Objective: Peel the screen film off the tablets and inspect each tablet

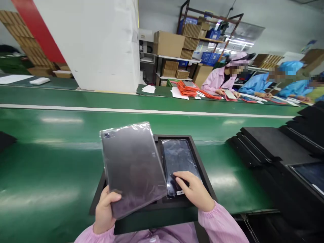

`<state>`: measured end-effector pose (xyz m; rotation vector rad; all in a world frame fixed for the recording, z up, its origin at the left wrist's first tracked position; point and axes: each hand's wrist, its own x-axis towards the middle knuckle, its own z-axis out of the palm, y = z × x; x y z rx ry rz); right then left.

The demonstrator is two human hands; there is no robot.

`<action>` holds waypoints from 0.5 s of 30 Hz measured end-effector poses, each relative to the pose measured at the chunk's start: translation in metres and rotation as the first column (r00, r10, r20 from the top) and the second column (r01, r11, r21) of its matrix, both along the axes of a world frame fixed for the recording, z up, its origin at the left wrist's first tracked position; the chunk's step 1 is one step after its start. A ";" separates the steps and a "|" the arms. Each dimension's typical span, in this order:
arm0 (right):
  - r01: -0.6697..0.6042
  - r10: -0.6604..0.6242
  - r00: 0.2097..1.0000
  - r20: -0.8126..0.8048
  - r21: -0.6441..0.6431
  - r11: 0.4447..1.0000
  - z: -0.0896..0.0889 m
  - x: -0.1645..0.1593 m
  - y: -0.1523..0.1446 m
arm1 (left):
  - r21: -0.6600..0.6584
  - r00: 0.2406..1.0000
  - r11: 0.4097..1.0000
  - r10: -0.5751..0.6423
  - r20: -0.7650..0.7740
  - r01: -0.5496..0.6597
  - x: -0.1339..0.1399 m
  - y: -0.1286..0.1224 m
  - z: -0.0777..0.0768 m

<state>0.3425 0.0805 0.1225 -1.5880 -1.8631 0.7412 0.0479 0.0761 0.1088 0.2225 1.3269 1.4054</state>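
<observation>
My left hand [105, 211] grips the near corner of a grey tablet [133, 165] sealed in a clear plastic bag, back side up, held tilted above a black tray [194, 152]. A second tablet [178, 162] lies screen up in the tray's right recess. On that tablet's near end rests my right hand [194, 190], fingers curled and pressing down. Both of my sleeves are pink.
The tray sits on a green conveyor belt [50, 158]. Several stacked black trays [278, 148] stand to the right. Across the belt, seated people in pink and blue coats [222, 79] handle orange sleeves [188, 88]. Cardboard boxes [168, 44] fill shelves behind a white pillar [101, 44].
</observation>
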 end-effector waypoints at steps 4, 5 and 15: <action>0.110 -0.109 0.965 -0.238 -0.010 0.994 0.013 -0.032 0.018 | 0.104 0.993 0.989 -0.108 0.037 0.104 0.006 0.003 0.000; 0.126 -0.121 0.956 -0.268 0.000 0.992 0.016 -0.040 0.021 | 0.127 0.993 0.985 -0.117 0.018 0.114 0.007 0.003 -0.002; 0.291 -0.229 0.901 -0.368 0.122 0.949 0.028 -0.058 0.034 | 0.204 0.952 0.934 -0.268 -0.145 0.294 0.008 -0.005 -0.012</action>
